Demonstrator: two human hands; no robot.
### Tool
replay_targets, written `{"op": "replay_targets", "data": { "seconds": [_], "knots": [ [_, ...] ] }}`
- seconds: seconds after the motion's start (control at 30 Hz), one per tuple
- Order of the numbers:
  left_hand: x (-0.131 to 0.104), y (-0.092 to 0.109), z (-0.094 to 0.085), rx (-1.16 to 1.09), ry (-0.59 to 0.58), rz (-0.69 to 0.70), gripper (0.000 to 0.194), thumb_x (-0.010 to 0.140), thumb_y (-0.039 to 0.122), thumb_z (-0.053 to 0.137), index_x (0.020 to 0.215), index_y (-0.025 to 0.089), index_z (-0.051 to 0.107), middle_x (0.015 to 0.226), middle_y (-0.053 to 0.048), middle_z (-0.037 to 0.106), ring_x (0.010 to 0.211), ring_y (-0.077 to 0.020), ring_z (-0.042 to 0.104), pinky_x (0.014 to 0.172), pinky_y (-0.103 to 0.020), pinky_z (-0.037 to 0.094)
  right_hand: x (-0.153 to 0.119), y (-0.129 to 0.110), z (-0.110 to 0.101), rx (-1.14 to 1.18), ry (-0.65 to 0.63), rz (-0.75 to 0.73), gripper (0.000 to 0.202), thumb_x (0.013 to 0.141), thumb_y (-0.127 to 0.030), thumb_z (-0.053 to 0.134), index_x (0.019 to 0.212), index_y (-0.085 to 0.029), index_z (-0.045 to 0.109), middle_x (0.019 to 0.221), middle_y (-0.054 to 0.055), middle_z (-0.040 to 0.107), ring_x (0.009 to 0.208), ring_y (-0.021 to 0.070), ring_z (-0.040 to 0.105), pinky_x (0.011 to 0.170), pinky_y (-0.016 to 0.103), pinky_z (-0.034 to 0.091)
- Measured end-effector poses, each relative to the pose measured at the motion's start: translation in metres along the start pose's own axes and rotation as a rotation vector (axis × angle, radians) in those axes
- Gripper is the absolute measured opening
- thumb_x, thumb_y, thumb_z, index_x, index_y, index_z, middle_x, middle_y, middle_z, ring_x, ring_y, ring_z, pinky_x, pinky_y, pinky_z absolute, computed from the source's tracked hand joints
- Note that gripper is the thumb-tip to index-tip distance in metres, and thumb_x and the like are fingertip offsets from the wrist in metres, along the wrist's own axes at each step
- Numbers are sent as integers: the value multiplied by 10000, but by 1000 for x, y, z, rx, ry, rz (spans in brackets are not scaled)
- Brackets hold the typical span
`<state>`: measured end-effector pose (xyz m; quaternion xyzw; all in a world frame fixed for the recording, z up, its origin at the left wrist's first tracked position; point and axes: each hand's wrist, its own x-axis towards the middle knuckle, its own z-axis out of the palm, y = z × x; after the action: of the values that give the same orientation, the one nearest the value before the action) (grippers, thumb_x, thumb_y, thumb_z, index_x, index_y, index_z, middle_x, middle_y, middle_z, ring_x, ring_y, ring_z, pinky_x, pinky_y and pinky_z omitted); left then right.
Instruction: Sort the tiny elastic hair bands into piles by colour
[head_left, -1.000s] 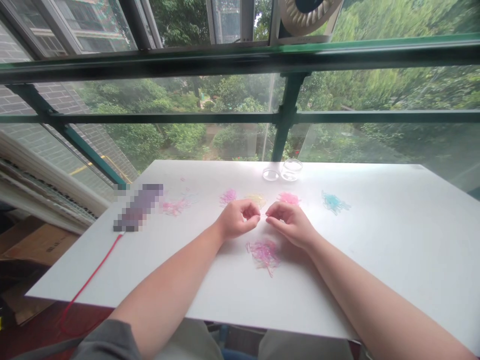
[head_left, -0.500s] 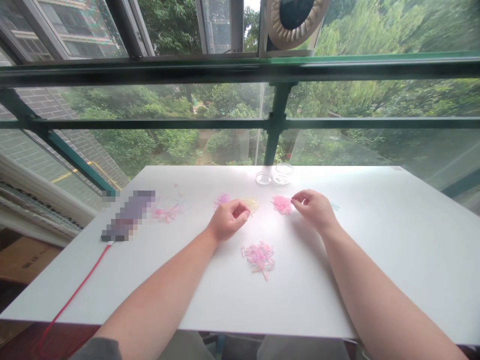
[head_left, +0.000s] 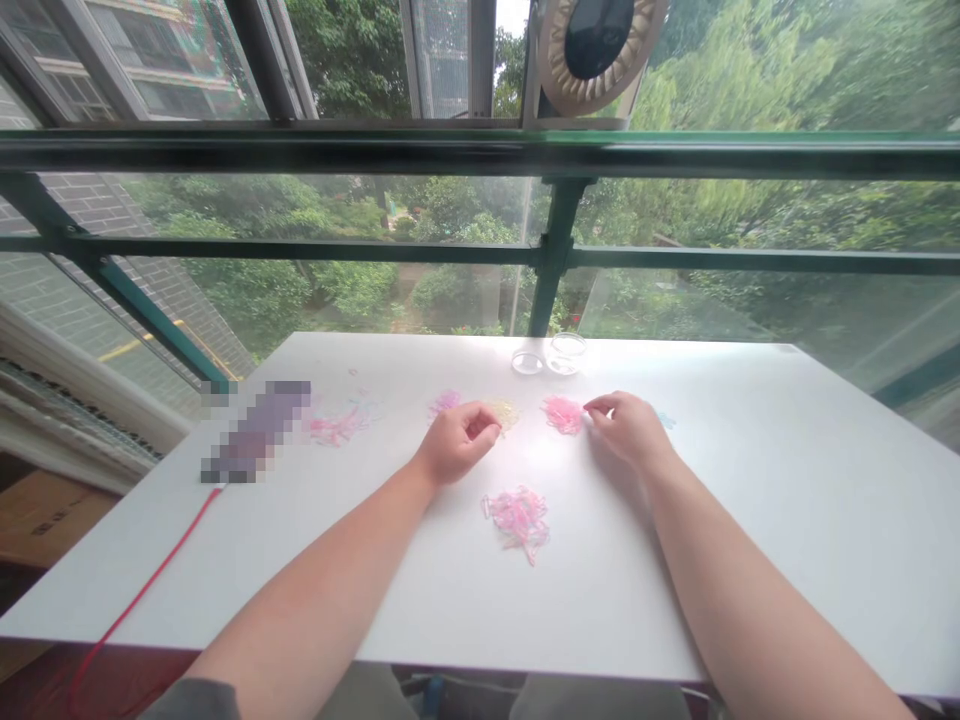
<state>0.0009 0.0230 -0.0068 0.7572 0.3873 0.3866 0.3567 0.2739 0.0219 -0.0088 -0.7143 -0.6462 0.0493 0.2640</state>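
My left hand [head_left: 456,442] is curled closed just left of a pile of pale yellow bands [head_left: 504,414]; anything in its fingers is too small to see. Thumb and forefinger of my right hand [head_left: 634,430] are pinched together at the right edge of a pink band pile [head_left: 562,414], and I cannot make out what is between them. Behind the left hand lies a purple pile [head_left: 445,402], partly covered by it. A mixed pile of pink and lilac bands [head_left: 519,520], small thin loops, lies nearer me between my forearms.
Another mixed pile [head_left: 339,425] lies at the left, near a blurred-out dark device [head_left: 259,430] with a red cable [head_left: 150,578]. A few blue bands [head_left: 666,421] show past my right hand. Clear round containers [head_left: 566,355] stand at the white table's [head_left: 795,520] far edge.
The view has tilted slightly, so the scene sits a little lower. My right hand remains at the pink pile with its fingertips slightly closer together; my left hand has barely moved.
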Motion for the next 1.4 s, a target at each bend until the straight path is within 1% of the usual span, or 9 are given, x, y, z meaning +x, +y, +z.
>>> {"op": "replay_targets", "data": {
  "seconds": [0.17, 0.4, 0.57, 0.67, 0.77, 0.97, 1.23, 1.33, 1.4],
  "knots": [
    [0, 0, -1, 0, -1, 5, 157, 780, 283, 526, 777, 143, 596, 622, 0, 588, 566, -102, 519, 553, -217, 416, 1, 7, 0, 13, 30, 9, 264, 704, -192, 473, 803, -200, 717, 825, 63, 658, 714, 188, 578, 708, 316, 443],
    [1, 0, -1, -2, 9, 16, 159, 784, 285, 530, 778, 143, 602, 626, 0, 589, 576, -104, 525, 561, -217, 422, 6, 19, -12, 181, 198, 92, 339, 680, -112, 400, 885, -164, 664, 849, 83, 695, 791, 205, 622, 761, 339, 456],
    [1, -1, 0, 8, -2, 28, 157, 781, 277, 534, 776, 138, 606, 626, 1, 585, 574, -99, 517, 563, -214, 421, 2, 7, -11, 171, 40, 114, 279, 744, -278, 496, 972, -167, 613, 891, 74, 702, 732, 185, 617, 692, 321, 451],
    [1, 0, 0, 12, -1, 21, 160, 780, 281, 538, 781, 136, 607, 631, 0, 585, 577, -99, 514, 562, -212, 418, -3, -3, -4, 138, -52, 39, 459, 682, -449, 612, 1045, -171, 574, 925, 71, 688, 721, 189, 603, 672, 324, 443],
    [1, 1, 1, 14, -9, 21, 164, 781, 286, 537, 771, 136, 604, 624, 3, 576, 565, -95, 503, 547, -209, 409, -6, -10, 3, 118, -60, -32, 553, 633, -478, 658, 1084, -176, 551, 954, 73, 677, 727, 193, 590, 684, 333, 440],
    [0, 2, 0, 24, -7, 29, 165, 781, 288, 537, 766, 139, 605, 625, 3, 572, 563, -94, 498, 544, -209, 408, -8, -13, 5, 155, -40, -54, 463, 690, -417, 619, 1082, -183, 542, 962, 83, 676, 710, 188, 589, 676, 330, 443],
    [2, 7, 0, 53, -20, 37, 178, 768, 295, 544, 771, 134, 619, 643, 1, 590, 565, -87, 492, 546, -201, 401, -4, -11, -19, 222, 212, 51, 176, 773, -238, 497, 888, -172, 612, 844, 95, 666, 648, 165, 548, 656, 317, 425],
    [2, 9, 0, 104, -117, 43, 182, 762, 293, 547, 786, 135, 636, 654, -1, 598, 568, -87, 487, 547, -201, 389, -12, -21, -27, 253, 44, -5, 165, 770, -305, 536, 753, -168, 626, 690, 64, 625, 589, 143, 503, 564, 286, 389],
    [2, 11, 0, 142, -202, 40, 186, 761, 293, 546, 793, 142, 650, 669, -4, 611, 575, -89, 494, 549, -201, 385, -18, -31, -30, 275, -209, -107, 190, 747, -341, 572, 706, -168, 639, 612, 29, 593, 537, 122, 477, 518, 268, 361]
  ]
}}
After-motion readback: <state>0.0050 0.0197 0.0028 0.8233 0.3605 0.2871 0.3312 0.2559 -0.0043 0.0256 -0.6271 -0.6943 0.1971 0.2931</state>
